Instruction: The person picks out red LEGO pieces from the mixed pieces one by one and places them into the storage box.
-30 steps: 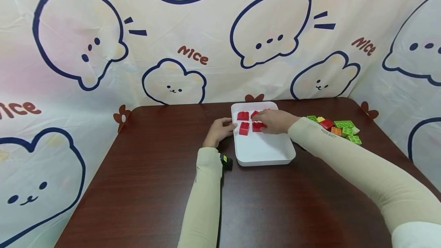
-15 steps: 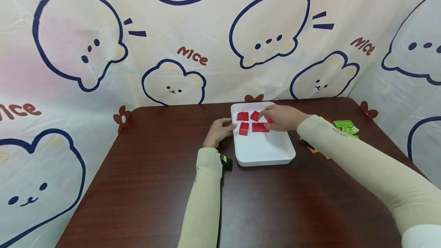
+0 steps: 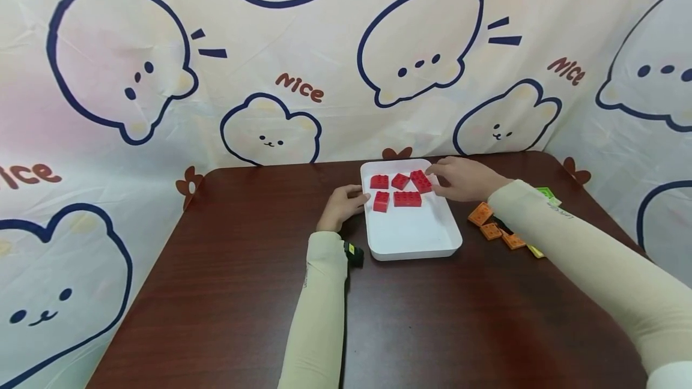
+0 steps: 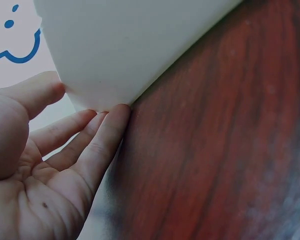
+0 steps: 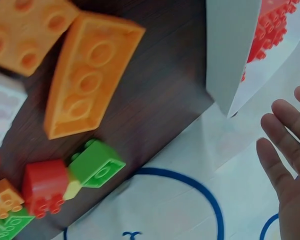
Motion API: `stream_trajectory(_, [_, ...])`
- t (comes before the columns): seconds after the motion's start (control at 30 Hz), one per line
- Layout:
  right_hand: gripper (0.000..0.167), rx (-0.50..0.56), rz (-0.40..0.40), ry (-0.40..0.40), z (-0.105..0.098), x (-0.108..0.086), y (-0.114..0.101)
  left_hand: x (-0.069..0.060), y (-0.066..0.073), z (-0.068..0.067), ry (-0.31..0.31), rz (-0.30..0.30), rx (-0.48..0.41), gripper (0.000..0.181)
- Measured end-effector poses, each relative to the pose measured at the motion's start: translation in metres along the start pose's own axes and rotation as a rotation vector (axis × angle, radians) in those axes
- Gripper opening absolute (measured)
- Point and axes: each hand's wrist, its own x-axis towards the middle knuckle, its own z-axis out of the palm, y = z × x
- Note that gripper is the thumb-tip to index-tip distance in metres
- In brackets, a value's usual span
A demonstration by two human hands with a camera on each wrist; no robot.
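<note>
White, shallow and round-cornered, the tray [image 3: 413,232] holds five red studded plastic bricks [image 3: 407,199], the one at one o'clock now uncovered; the bare right hand [image 3: 469,179] has drawn back to two o'clock, its fingers parted and holding nothing. At ten o'clock the bare left hand [image 3: 340,205] stays put, nearly straight fingers and thumb touching the tray. More flat orange plastic bricks [image 3: 491,231] show towards four o'clock

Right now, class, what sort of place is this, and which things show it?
Probably an indoor tabletop play or filming corner: a dark brown table, a cartoon-print cloth hung behind it, and red toy bricks in a white tray.
</note>
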Motion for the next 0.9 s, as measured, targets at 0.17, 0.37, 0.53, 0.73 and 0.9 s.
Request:
stream_trajectory(0.17, [0.048,0.042,0.067,0.018,0.0,-0.011,0.016,0.0,0.0,0.0,0.005,0.0,0.007,0.055])
stream_trajectory(0.37, [0.053,0.073,0.163,0.013,0.003,-0.025,0.042,-0.001,0.001,0.001,0.008,0.003,0.006,0.055])
stream_trajectory(0.53, [0.057,0.096,0.234,-0.005,0.003,-0.035,0.061,-0.001,0.001,0.001,0.008,0.006,0.005,0.054])
stream_trajectory(0.73, [0.058,0.105,0.277,-0.012,0.002,-0.046,0.078,-0.001,0.0,0.001,0.012,0.003,0.009,0.055])
stream_trajectory(0.9, [0.059,0.127,0.3,-0.011,0.001,-0.053,0.087,-0.001,0.0,0.0,0.008,0.012,-0.006,0.055])
